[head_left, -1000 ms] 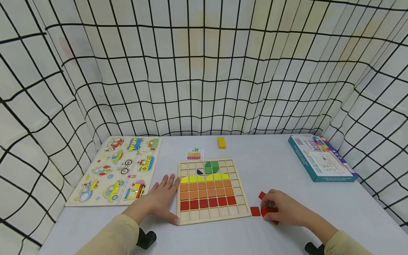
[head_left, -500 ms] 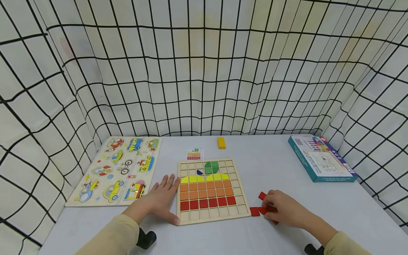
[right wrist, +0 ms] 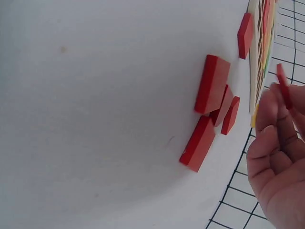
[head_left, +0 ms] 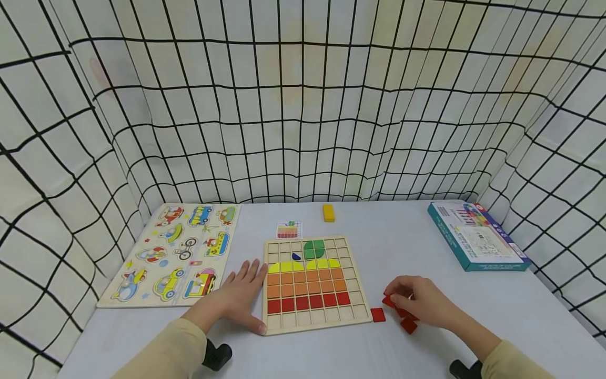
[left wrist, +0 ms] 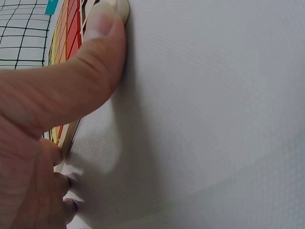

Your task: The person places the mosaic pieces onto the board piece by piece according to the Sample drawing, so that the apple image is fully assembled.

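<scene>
A wooden grid board (head_left: pixel 322 317) lies mid-table, with rows of red, orange and yellow pieces and a green shape (head_left: pixel 314 249) near its top. My left hand (head_left: pixel 240 300) rests at the board's left edge, fingers spread, its thumb on the near left corner. To the right of the board, my right hand (head_left: pixel 421 300) pinches a thin red tile (right wrist: pixel 284 87) between thumb and fingers, above the table. Several loose red pieces (right wrist: pixel 212 85) lie below it, partly hidden by the hand in the head view. One red square (head_left: pixel 377 315) sits by the board's near right corner.
A picture puzzle board (head_left: pixel 170 255) lies at the left. Behind the grid board are a small pattern card (head_left: pixel 289 229) and a yellow block (head_left: pixel 329 212). A teal-edged box (head_left: pixel 478 237) lies at the back right. Black netting (head_left: pixel 303 121) surrounds the table's far sides.
My right hand has shifted slightly away from me and now holds a red tile above the loose pieces, uncovering more of them. The left hand and the board have stayed put.
</scene>
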Tool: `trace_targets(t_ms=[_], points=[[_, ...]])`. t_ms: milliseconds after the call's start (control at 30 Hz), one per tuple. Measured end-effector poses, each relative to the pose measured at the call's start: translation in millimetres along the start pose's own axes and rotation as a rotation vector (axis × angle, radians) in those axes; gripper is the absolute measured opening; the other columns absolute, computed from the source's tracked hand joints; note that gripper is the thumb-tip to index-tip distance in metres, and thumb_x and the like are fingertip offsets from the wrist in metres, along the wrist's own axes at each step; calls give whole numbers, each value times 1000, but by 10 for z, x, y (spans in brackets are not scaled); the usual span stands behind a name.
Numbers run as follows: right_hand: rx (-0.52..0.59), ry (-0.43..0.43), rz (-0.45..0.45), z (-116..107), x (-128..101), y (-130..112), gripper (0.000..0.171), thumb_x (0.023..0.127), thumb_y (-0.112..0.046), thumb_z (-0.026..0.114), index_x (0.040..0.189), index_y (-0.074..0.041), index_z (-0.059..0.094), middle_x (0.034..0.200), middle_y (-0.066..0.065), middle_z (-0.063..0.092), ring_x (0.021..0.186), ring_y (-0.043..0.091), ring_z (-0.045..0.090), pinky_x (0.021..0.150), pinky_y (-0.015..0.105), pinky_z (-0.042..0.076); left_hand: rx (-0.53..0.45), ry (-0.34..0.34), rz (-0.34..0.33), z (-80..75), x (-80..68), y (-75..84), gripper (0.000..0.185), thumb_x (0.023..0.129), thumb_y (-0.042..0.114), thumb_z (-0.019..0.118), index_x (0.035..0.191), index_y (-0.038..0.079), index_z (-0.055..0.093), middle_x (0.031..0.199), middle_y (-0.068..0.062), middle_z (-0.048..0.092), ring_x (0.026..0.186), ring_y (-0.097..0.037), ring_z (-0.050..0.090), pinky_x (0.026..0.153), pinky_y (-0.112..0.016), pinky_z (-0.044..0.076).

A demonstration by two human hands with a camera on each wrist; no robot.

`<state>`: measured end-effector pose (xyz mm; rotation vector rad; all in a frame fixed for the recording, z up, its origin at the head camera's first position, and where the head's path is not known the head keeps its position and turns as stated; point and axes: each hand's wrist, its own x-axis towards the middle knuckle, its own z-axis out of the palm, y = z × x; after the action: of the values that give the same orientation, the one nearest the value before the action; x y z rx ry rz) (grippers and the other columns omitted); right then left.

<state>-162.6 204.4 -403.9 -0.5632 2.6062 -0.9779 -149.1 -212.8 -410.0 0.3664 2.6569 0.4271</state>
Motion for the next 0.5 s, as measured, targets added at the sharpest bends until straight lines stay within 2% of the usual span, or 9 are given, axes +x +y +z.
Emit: trace_targets(t_ms=[100,200,333,433,500], points=[[51,-19,-27,13,19,-52,25,101,-9,60,122,-11,72,108,6,69,91,16,58,72,19,55,4,-2,-1,-2,-6,3,131,66,51,92,162,1,19,171,-24,9,158,-47,2,125,-69,8],[81,-48,-52,44,43,-123,29,103,-4,50,117,-13,73,109,5,66,98,18,56,78,19,54,3,-1,-1,-6,-7,7,131,66,51,92,162,1,18,171,-24,9,158,-47,2,125,-69,8],[118,-68,-68,100,75,-205,25,104,-2,44,106,-13,67,104,3,60,99,22,54,76,22,51,-6,-2,2,-13,-15,19,131,65,50,92,162,1,19,171,-24,9,158,-47,2,125,-69,7],[168,-85,-71,130,105,-258,22,106,-3,42,108,-9,63,99,8,58,92,24,54,70,23,50,-4,-1,1,-16,-21,24,130,65,49,92,162,1,19,171,-24,9,158,-47,2,125,-69,7],[219,-99,-63,144,133,-290,21,108,-4,42,112,-5,63,97,10,62,89,23,58,70,21,52,-1,0,-1,-17,-21,23,130,65,49,92,162,1,19,171,-24,9,158,-47,2,125,-69,8]])
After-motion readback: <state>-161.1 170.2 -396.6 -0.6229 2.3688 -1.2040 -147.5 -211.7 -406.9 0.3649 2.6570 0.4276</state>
